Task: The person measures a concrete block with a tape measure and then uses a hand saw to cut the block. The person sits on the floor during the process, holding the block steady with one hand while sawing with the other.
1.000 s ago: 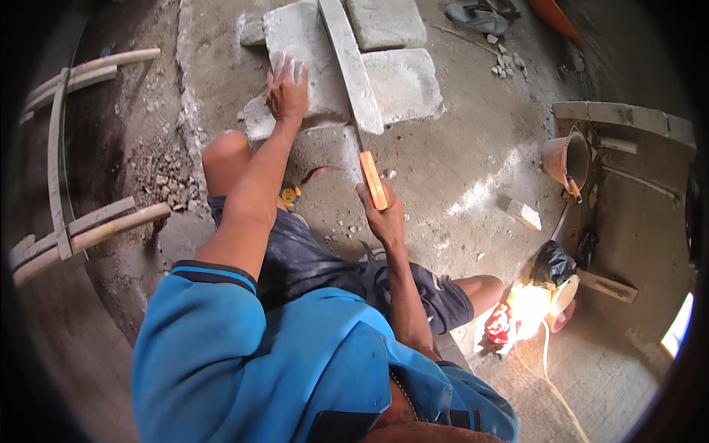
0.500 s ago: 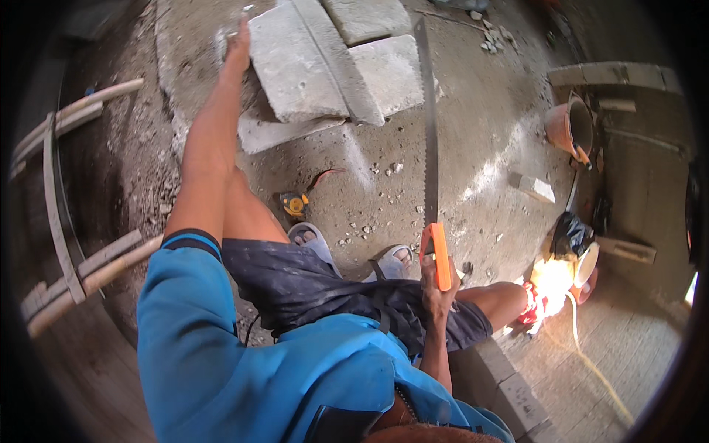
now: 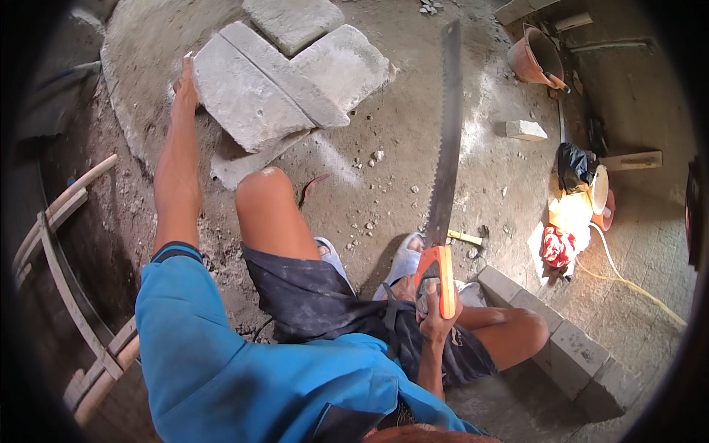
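My right hand (image 3: 439,314) is closed around the orange handle of a handsaw (image 3: 449,133). The long toothed blade points away from me, raised over the floor beside my foot. Far to the left, my stretched-out left hand (image 3: 186,81) is at the outer edge of a pale, flat block (image 3: 247,96); its fingers look extended, seen from the side. A narrow strip of the same material (image 3: 295,87) lies along that block's right side. More pale slabs lie around it: one behind (image 3: 294,21), one to the right (image 3: 343,66) and part of one beneath.
A hammer (image 3: 467,238) lies past my right foot. Grey blocks (image 3: 569,347) form a low row at right. Beyond are a bucket (image 3: 533,57), a small block (image 3: 526,131), a bright bundle with a yellow cord (image 3: 628,279) and a wooden float (image 3: 631,160). A wooden frame (image 3: 74,288) stands left.
My view has shifted, bringing the hammer and more of the block row into sight. The saw blade tilts slightly farther right. My left arm remains stretched toward the pale block; the tape measure is now hidden.
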The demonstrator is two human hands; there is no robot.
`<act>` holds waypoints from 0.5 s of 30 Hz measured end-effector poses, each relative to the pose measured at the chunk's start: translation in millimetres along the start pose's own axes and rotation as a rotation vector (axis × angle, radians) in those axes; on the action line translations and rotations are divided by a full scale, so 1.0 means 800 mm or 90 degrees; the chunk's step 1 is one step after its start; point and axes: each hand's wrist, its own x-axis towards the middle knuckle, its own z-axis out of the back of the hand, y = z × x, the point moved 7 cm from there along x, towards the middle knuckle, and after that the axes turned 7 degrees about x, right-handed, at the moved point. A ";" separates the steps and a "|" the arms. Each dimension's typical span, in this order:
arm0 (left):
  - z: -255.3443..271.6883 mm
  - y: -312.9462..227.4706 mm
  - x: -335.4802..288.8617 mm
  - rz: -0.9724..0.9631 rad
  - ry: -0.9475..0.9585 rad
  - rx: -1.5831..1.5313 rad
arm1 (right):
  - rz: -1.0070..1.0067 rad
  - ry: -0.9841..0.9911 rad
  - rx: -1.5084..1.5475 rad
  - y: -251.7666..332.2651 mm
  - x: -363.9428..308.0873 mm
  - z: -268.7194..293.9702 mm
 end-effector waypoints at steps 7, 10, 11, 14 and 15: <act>-0.019 -0.098 -0.245 -0.347 -0.232 0.099 | 0.146 0.135 0.014 0.063 0.044 -0.005; -0.019 -0.134 -0.355 -0.477 -0.116 0.117 | 0.133 0.232 0.034 0.076 0.072 -0.024; -0.016 -0.131 -0.375 -0.485 -0.146 0.163 | 0.135 0.261 0.045 0.068 0.080 -0.026; -0.063 -0.134 -0.460 -0.553 -0.212 0.288 | 0.155 0.310 0.082 0.079 0.094 -0.016; -0.094 -0.141 -0.501 -0.609 -0.218 0.318 | 0.167 0.315 0.096 0.087 0.101 -0.010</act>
